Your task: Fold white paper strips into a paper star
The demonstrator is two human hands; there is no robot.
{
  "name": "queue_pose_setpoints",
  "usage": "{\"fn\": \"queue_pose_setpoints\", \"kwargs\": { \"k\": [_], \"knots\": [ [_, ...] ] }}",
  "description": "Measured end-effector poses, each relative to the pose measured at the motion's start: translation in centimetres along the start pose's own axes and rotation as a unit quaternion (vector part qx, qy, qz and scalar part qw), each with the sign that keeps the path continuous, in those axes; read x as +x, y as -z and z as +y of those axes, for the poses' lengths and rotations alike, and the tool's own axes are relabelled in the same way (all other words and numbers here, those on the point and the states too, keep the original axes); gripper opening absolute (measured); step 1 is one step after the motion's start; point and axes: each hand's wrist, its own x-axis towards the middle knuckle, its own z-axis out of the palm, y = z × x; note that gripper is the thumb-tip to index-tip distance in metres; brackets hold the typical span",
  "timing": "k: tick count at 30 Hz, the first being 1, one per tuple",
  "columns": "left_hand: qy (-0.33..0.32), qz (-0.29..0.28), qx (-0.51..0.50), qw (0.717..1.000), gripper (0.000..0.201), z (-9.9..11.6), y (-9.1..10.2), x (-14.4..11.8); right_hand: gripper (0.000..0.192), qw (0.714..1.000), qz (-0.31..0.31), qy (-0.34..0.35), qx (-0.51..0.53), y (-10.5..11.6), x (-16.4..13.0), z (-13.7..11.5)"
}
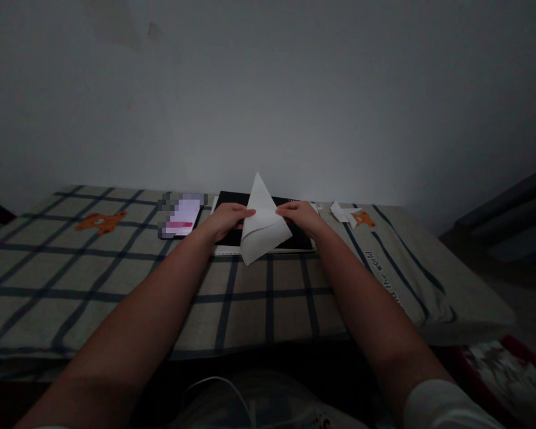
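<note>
A folded sheet of white paper [264,217] is held up over a black notebook or folder [232,198], its pointed tip upward and loose flaps hanging below. My left hand [227,219] pinches the paper's left edge, thumb on the near face. On the opposite edge, my right hand [301,215] pinches it between thumb and fingers. Both hands hover just above the black cover, which lies on the table with a pale edge showing beneath it. The fingers behind the paper are mostly hidden.
A phone [185,215] with a lit screen lies left of my hands. Small white paper scraps [339,212] sit to the right. The checked tablecloth [129,274] drapes over the front edge. A wall [268,89] stands behind. A red-rimmed bin [509,369] is at lower right.
</note>
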Motion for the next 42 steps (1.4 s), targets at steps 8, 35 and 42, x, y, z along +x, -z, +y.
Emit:
{"fn": "queue_pose_setpoints", "kwargs": {
  "k": [8,35,42],
  "knots": [
    [0.000,0.014,-0.016,1.000,0.015,0.0,0.3,0.0,0.022,0.998,-0.055,-0.008,0.025,0.4,0.1,0.3],
    [0.047,-0.059,0.004,0.997,0.026,0.5,0.3,-0.4,0.029,0.999,0.048,0.016,-0.018,0.4,0.2,0.3],
    [0.032,-0.030,0.013,0.999,0.024,0.3,0.3,-0.1,0.027,0.999,0.041,0.016,-0.003,0.5,0.3,0.4]
  ]
}}
